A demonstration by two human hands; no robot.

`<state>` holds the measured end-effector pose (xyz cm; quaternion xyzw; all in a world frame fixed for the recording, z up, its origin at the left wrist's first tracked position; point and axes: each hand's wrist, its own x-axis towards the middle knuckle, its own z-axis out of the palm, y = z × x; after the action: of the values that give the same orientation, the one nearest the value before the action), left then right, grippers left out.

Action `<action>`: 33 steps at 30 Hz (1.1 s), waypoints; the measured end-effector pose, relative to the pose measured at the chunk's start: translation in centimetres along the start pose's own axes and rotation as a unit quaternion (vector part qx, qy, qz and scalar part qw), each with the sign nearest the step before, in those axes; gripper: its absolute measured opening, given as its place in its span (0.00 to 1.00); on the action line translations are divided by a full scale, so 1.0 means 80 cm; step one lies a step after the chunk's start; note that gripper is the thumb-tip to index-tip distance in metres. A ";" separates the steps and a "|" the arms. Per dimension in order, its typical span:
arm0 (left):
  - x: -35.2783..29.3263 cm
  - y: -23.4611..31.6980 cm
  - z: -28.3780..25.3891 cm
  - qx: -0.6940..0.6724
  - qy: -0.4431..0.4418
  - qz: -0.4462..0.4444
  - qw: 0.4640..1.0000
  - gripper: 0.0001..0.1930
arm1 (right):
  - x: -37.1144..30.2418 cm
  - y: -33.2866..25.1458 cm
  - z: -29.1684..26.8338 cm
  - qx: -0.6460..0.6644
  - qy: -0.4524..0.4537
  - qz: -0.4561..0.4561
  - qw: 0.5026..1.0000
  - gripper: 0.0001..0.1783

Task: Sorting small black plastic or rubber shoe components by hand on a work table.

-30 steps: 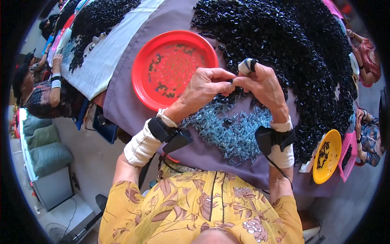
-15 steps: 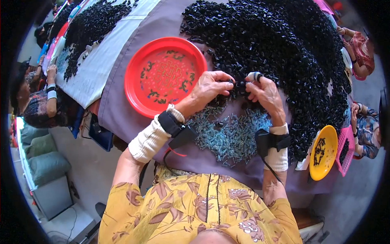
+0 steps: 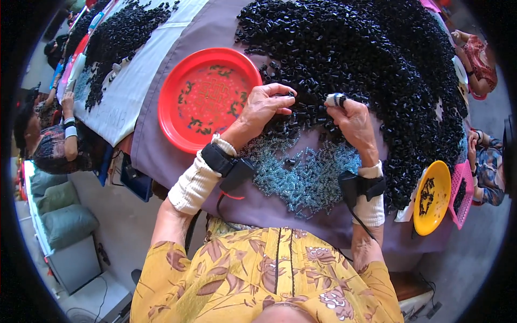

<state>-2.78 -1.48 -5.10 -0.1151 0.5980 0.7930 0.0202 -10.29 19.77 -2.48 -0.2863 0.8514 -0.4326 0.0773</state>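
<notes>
My left hand (image 3: pixel 264 107) is closed in a pinch, with a small black plastic piece (image 3: pixel 291 94) at its fingertips. It hovers between the red round tray (image 3: pixel 168 121) and a large heap of short black tube-like pieces (image 3: pixel 344 48). My right hand (image 3: pixel 353 123) is over the heap's near edge, its fingers curled together and a striped wrap on one finger. Whatever it grips, if anything, is too small or hidden to name. Below both hands lies a spread of small pale-blue spring-like coils (image 3: pixel 304 180).
A yellow plate (image 3: pixel 444 185) holding some black pieces and a pink basket (image 3: pixel 464 199) are at the right table edge. Other people sit left and right. Another black heap (image 3: pixel 121 35) lies on the white-covered table (image 3: pixel 116 110) at left.
My hands were close together at a small black piece. Now they are apart: the left has shifted left and slightly up, while the right has barely moved.
</notes>
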 end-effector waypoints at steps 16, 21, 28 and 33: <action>-0.015 0.009 -0.005 -0.011 -0.009 -0.017 1.000 0.12 | -0.027 -0.014 -0.009 -0.250 -0.072 -0.135 0.956 0.06; -0.023 0.008 -0.002 -0.014 -0.030 -0.019 0.999 0.12 | -0.017 -0.007 -0.013 -0.242 -0.030 -0.067 0.967 0.05; -0.031 0.000 0.009 -0.001 -0.068 -0.038 0.997 0.12 | -0.007 -0.004 0.008 -0.217 -0.040 -0.071 0.973 0.08; -0.037 -0.001 -0.001 0.025 -0.065 -0.040 0.997 0.11 | -0.005 -0.018 0.012 -0.227 -0.070 -0.090 0.967 0.07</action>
<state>0.12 -1.21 -4.60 -0.0866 0.6101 0.7820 0.0936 -9.00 18.62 -1.97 -0.4016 0.8905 -0.2116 0.0303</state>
